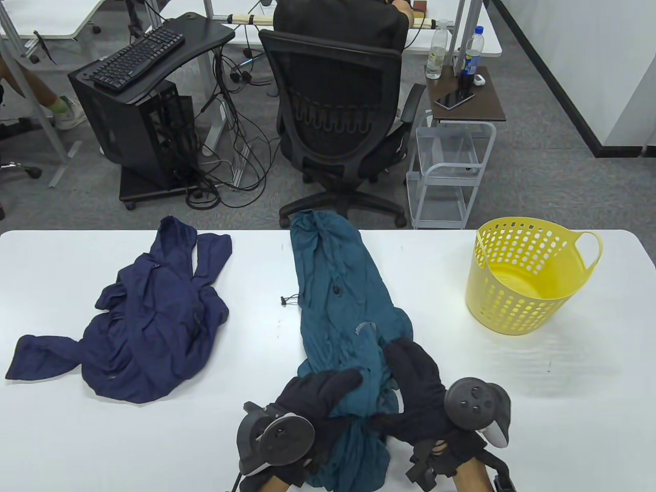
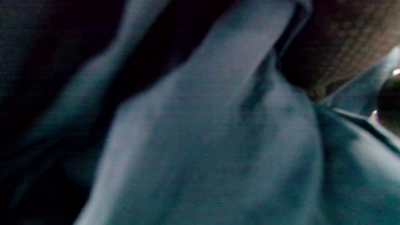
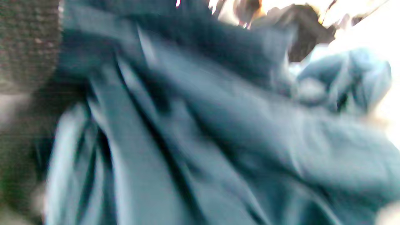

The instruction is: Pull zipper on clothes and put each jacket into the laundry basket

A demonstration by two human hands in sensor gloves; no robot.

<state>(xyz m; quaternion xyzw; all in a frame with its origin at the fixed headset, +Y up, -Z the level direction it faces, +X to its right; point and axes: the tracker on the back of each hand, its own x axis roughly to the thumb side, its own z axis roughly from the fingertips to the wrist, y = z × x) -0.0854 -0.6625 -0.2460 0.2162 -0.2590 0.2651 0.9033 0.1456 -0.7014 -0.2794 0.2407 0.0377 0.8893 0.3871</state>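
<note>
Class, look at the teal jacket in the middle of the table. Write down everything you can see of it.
The teal jacket is thin, wrinkled fabric, bunched into a long strip running from the table's far edge, which its top overhangs, to the near edge. A black drawcord toggle trails beside it on the table. The left hand and right hand both rest on its lower part. The wrist views are too blurred to show its zipper or how the fingers hold it.

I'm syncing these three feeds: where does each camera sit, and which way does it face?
Table view: overhead, looking down at the table; left hand and right hand on the teal jacket.
Left wrist view: close against teal fabric; a dark blur, top right.
Right wrist view: close, blurred; glove knit at left.
All three show the jacket.
</note>
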